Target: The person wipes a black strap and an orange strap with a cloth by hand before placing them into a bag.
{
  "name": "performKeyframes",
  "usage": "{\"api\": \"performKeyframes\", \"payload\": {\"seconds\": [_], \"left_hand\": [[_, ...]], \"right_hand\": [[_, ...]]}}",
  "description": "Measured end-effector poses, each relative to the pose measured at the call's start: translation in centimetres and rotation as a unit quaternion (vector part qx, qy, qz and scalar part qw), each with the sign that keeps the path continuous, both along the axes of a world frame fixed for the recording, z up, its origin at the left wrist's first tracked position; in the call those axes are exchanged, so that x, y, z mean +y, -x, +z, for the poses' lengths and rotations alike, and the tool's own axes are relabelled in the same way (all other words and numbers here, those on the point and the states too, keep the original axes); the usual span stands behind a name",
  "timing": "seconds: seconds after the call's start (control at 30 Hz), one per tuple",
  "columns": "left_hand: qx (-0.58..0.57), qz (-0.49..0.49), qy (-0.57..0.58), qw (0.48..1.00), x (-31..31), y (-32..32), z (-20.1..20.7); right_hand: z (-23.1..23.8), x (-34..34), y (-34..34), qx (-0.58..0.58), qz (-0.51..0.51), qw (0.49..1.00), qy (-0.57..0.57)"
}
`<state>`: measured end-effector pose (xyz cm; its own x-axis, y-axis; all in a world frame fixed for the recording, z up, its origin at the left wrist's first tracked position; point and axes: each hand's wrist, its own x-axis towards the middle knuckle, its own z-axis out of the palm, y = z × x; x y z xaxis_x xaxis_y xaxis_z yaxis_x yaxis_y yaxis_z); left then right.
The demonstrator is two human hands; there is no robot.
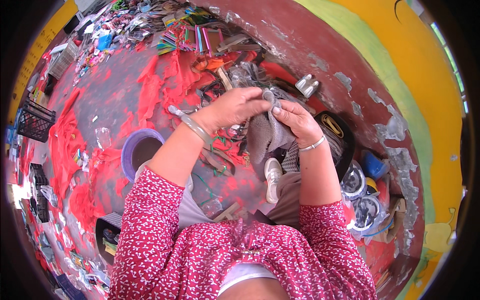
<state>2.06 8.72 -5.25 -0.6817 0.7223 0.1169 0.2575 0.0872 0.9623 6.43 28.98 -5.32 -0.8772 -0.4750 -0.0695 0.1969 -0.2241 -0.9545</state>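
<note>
A grey knitted piece, perhaps a sock or glove, hangs between my hands with its lower part loose. My left hand comes in from the left, its fingertips closed at the upper edge of the knit. From the other side, my right hand pinches the same edge, thumb on top. Both hands nearly meet there. Just below the fabric is a white shoe on my foot. Beside the right wrist lies a dark container with checked fabric and a yellowish roll in it.
A purple bucket stands left of my knee. Black crates sit at the far left. Wrapped round items and a blue container are by the wall at right. Red cloth and scattered goods cover much of the floor.
</note>
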Motion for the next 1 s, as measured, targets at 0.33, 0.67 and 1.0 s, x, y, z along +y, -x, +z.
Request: {"api": "performKeyframes", "payload": {"seconds": [0.33, 0.67, 1.0], "left_hand": [[0.052, 0.054, 0.001, 0.997, 1.3, -0.1, -0.7], [0.112, 0.105, 0.121, 0.981, 2.4, -0.5, -0.5], [-0.272, -0.015, -0.118, 0.955, 1.6, -1.3, -0.4]], "right_hand": [[-0.1, -1.4, 0.4, 0.062, -0.086, 0.993, -0.06], [-0.7, -2.2, 2.0, 0.192, -0.391, 0.845, -0.309], [-1.0, 2.2, 4.0, 0.053, -0.392, 0.897, 0.195]]}}
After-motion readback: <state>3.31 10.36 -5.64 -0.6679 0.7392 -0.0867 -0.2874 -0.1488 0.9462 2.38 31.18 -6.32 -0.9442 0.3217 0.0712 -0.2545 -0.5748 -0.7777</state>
